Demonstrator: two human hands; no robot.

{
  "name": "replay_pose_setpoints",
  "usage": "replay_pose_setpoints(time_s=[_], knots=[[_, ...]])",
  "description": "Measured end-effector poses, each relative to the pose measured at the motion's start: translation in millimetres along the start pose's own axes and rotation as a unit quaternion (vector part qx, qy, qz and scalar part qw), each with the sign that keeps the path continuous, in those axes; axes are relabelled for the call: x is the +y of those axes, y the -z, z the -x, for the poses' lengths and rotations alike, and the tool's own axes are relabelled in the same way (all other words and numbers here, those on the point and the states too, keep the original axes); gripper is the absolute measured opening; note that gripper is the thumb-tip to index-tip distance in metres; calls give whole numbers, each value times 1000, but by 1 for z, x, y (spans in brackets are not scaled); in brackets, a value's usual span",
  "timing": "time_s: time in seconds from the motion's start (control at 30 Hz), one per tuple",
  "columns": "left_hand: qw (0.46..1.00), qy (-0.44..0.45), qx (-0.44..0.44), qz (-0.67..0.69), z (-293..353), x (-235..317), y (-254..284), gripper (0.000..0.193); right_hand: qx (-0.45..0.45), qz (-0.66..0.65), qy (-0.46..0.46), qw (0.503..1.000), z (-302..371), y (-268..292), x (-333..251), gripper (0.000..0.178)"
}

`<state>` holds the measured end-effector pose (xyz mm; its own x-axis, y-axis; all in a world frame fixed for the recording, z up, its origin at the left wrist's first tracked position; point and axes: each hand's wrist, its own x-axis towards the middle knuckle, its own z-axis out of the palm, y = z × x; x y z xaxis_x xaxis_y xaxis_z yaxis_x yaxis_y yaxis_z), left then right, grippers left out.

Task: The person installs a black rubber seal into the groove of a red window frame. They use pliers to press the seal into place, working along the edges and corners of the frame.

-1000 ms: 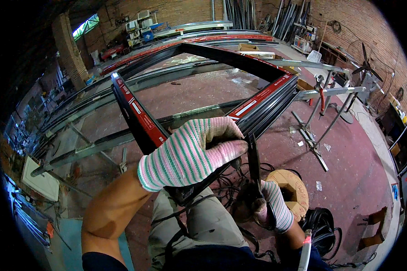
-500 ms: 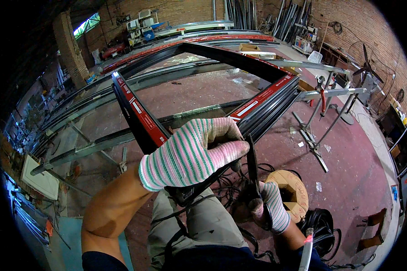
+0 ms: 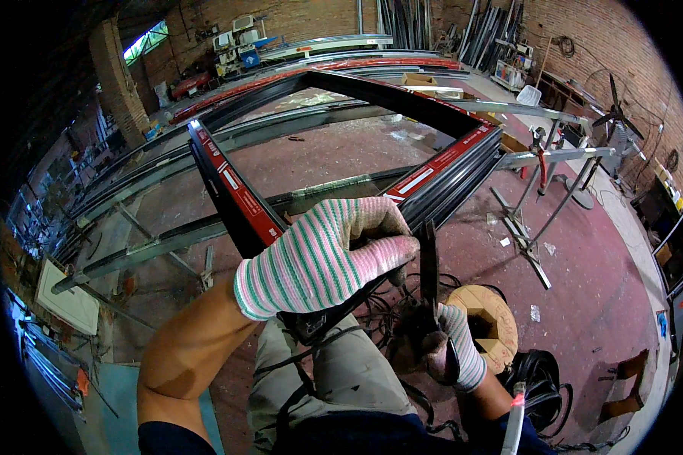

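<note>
My left hand (image 3: 315,258) at near end of black, red-labelled rectangular frame (image 3: 451,183), fingers closed; can't tell on what. Right of frame's near end, my right hand (image 3: 461,350) grips dark, long-bladed metal tool (image 3: 429,267).

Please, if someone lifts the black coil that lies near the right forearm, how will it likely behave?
The black coil is probably floppy, because its loops bend in loose curves. It may spread or tangle when lifted, since the loops look uneven and no tie is visible around them. It seems unlikely to roll, as it lies in a low heap.
</note>
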<state>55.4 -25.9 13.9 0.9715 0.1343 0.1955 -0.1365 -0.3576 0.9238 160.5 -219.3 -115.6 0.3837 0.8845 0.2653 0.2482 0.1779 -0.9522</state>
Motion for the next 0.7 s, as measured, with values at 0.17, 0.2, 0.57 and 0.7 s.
replay_pose_setpoints(time_s=[0.17, 0.2, 0.57, 0.7], knots=[[999, -11, 0, 36, -1, -4, 0, 13, 36, -46, -16, 998, 7, 0, 13, 72], [999, -17, 4, 30, 2, -2, 0, 13, 38, -52, -10, 998, 7, 0, 16, 73], [978, -139, 129, -84, 74, -8, 21, 24, 98, 114, -40, 988, 37, 2, 79, 88], [945, -135, 271, -121, 114, -30, 23, 22, 69, 173, 34, 982, 52, -1, 116, 68]])
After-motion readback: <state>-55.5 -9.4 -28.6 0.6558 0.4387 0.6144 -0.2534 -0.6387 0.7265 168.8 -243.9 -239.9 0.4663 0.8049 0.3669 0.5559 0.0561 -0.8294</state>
